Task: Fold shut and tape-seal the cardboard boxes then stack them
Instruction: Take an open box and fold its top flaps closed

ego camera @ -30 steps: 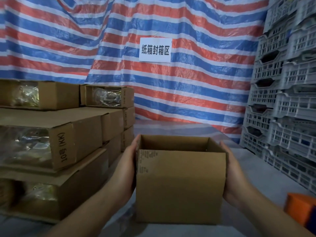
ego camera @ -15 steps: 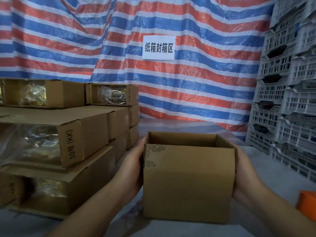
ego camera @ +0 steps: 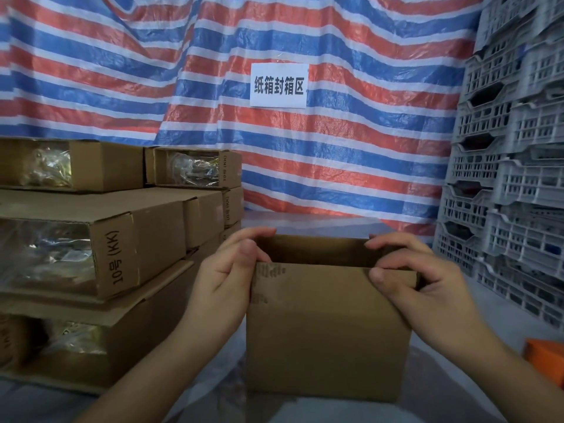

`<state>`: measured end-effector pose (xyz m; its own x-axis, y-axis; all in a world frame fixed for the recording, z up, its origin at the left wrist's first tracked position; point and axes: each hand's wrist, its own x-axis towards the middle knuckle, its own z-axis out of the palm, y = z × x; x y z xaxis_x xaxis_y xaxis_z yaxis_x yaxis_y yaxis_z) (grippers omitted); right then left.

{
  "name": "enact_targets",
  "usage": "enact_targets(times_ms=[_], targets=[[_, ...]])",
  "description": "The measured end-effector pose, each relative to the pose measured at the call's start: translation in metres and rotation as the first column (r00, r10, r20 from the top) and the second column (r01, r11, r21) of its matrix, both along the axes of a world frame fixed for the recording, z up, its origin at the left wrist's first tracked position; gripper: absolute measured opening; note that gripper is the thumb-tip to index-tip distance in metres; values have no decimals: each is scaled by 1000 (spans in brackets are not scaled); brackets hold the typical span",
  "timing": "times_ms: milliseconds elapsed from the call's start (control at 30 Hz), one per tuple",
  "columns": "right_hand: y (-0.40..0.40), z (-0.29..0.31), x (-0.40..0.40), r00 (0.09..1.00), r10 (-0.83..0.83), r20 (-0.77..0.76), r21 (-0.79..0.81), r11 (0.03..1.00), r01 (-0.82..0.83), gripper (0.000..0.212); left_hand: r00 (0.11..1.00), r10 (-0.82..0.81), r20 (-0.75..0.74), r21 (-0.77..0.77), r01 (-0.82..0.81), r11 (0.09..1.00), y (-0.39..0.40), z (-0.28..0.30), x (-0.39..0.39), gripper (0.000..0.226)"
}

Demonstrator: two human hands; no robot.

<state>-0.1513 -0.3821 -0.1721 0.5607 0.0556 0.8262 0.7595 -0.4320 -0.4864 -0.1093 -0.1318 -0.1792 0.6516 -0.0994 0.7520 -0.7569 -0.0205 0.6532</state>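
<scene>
The open cardboard box stands upright on the tabletop between both hands, its top not yet folded shut. The left hand pinches the box's top left corner, thumb on the near wall and fingers over the rim, and the right hand grips the top right corner likewise. This looks like the start of folding; next the flaps need turning inward, with the stacked boxes waiting beyond the left hand.

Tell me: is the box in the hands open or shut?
Open: the box shows a dark gap at its top; left hand and right hand grip its upper corners.
</scene>
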Motion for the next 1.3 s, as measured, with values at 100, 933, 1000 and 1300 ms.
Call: enact_targets(times_ms=[100, 933, 1000, 1300], targets=[[-1, 0, -2, 998, 26, 57, -26, 999, -25, 9, 980, -124, -157, -129, 104, 986, -3, -3, 5, 54], [3, 4, -3, 997, 58, 54, -26, 998, -57, 19, 758, -404, -513, -200, 352, 914, -2, 4, 19, 72], [3, 3, -3, 997, 50, 58, -23, 999, -49, 19, 699, -453, -553, -249, 380, 891, -2, 0, 19, 63], [3, 0, -3, 999, 1, 50, -19, 1000, 0, 18, 686, -357, -634, -196, 304, 932, -6, 1, 12, 44]])
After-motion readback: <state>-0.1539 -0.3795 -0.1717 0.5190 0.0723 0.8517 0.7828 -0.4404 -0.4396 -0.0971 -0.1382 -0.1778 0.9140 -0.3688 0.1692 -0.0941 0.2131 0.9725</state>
